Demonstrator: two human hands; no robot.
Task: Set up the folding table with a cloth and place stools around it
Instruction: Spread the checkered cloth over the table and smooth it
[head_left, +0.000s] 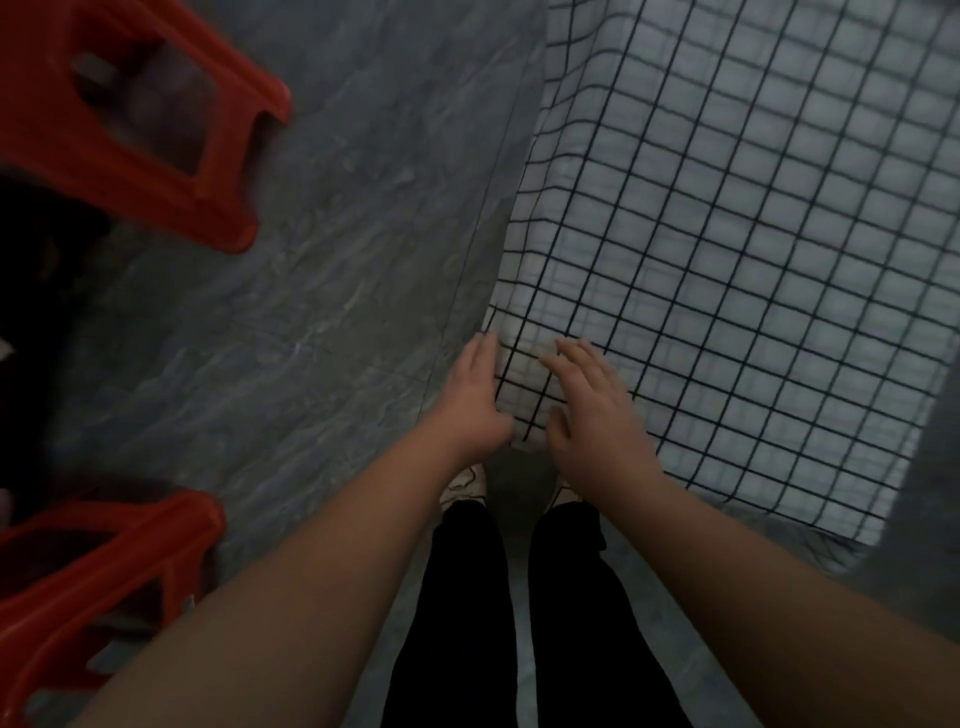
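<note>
My left hand (475, 397) and right hand (592, 415) rest on the near-left corner of the checked cloth (727, 234), fingers (576, 358) straight, apart, gripping nothing; it runs far-right over the counter, while the far stool (130, 104) and near stool (78, 571) stand left, nearer my left hand.

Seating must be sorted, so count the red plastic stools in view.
2. One red plastic stool stands on the grey floor at upper left; the other stool is at lower left, cut by the frame edge. More may be out of view.
</note>
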